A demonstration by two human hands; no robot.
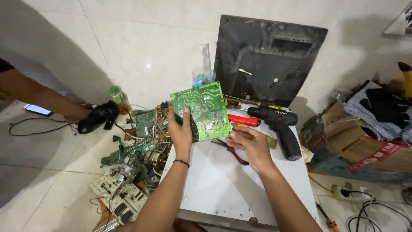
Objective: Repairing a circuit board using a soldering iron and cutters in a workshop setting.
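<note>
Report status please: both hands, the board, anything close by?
Left hand grips green circuit board, held up. Right hand touches its lower right edge. Red-handled pliers and black drill close beneath, on white table.

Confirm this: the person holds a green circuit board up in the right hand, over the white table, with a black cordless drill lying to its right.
Wrong hand. The head view shows the left hand holding the green circuit board; the right hand only hovers at its lower edge. The white table and black cordless drill are as stated.
</note>
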